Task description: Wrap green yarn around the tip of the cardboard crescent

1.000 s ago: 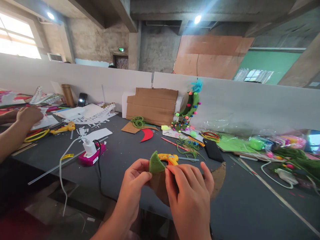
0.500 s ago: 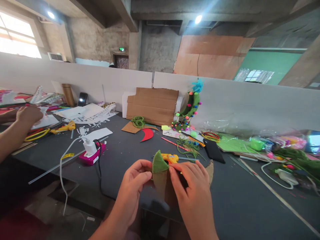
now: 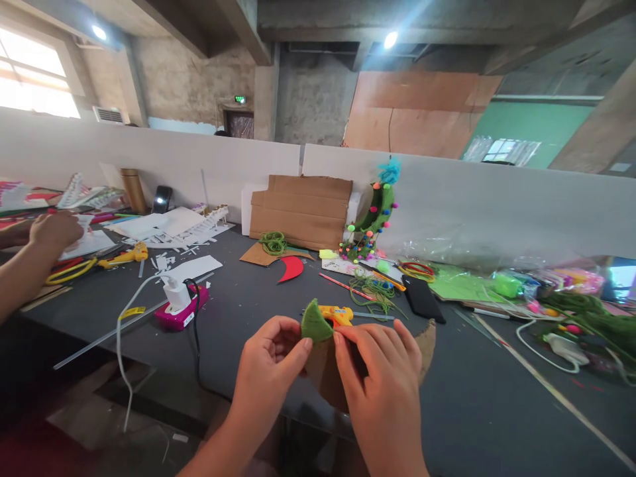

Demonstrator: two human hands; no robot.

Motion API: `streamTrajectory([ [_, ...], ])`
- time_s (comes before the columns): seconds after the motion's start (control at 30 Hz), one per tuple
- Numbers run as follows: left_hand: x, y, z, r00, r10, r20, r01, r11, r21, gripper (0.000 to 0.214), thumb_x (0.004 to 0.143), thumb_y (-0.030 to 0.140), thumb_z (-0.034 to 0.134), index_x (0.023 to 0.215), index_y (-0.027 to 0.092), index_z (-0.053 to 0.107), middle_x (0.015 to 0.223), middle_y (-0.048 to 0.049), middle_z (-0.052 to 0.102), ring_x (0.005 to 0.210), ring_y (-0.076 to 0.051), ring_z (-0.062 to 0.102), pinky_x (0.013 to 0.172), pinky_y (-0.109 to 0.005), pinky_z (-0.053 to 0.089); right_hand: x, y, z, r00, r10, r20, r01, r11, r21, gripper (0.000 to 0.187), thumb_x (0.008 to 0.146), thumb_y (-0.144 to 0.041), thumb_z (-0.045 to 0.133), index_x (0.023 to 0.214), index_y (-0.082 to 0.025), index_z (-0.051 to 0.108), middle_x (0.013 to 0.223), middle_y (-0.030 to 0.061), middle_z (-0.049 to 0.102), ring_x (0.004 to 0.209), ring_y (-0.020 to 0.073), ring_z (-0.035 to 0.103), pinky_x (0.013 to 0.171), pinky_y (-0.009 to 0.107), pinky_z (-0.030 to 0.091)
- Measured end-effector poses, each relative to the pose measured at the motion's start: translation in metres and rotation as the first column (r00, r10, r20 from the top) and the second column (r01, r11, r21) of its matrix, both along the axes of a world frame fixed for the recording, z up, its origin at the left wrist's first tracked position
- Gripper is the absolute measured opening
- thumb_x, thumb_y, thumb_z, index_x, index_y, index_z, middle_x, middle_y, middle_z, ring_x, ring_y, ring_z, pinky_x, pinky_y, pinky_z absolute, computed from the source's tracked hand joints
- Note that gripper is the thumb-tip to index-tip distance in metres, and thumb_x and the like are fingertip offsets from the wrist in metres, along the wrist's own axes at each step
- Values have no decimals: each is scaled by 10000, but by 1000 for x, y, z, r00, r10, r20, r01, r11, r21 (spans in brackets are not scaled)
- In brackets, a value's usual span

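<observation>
A co-worker's hand [image 3: 57, 232] bends over white paper at the far left of a dark counter [image 3: 233, 298], near a yellow glue gun [image 3: 133, 254]. A magenta power strip [image 3: 173, 317] sits close to the front edge, a white plug [image 3: 176, 295] standing in it, perhaps for easy reach. Next, the person's left hand [image 3: 265, 364] pinches a cardboard crescent [image 3: 325, 377] beside its green yarn-wrapped tip [image 3: 315, 322], thumb in front and fingers curled behind, apparently to steady it. Beyond lie a coil of green yarn [image 3: 273, 244] and a red crescent [image 3: 291, 269]; a cardboard sheet [image 3: 301, 209] leans on the white partition [image 3: 422, 192]. The crescent is held above the counter's front edge, likely so both faces can be reached. The right hand [image 3: 380, 371] presses thumb and forefinger together at the wrap's lower border, seemingly guiding yarn, though no strand can be made out there. A second glue gun [image 3: 335, 313] lies just behind. Farther right stands a pompom-dotted green crescent [image 3: 385, 205].
</observation>
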State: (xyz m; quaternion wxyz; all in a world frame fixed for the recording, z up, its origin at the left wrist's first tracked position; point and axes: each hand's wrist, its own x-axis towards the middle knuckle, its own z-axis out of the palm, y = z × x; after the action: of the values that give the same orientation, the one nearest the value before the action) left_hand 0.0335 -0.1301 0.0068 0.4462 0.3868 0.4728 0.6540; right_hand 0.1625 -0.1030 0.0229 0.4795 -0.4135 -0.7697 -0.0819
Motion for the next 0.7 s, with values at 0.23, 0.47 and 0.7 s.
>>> streamTrajectory([
  [0.23,-17,4,-5,991,132,-30,-130,990,59,215,806,192,404,602,179,469,539,40,495,469,-78,474,420,-168,346,11,13,-4,972,152,-181,-205,924,-324,209,851,-338,457,739,-216,584,753,11,620,729,187,559,780,385,393],
  [0.47,-14,3,-1,997,39,-68,-38,999,15,367,807,317,493,478,169,423,409,52,425,385,-67,419,412,-173,338,11,15,-5,969,141,-201,-198,934,-298,209,842,-336,464,727,-211,585,741,24,623,735,194,556,760,386,404],
  [0.7,0,4,4,964,-208,166,212,977,-7,338,642,360,698,882,132,633,825,-86,694,707,-203,638,638,-297,495,3,19,-9,991,31,-127,-53,983,-174,176,829,-265,465,738,-198,599,743,20,644,751,191,566,893,461,301],
])
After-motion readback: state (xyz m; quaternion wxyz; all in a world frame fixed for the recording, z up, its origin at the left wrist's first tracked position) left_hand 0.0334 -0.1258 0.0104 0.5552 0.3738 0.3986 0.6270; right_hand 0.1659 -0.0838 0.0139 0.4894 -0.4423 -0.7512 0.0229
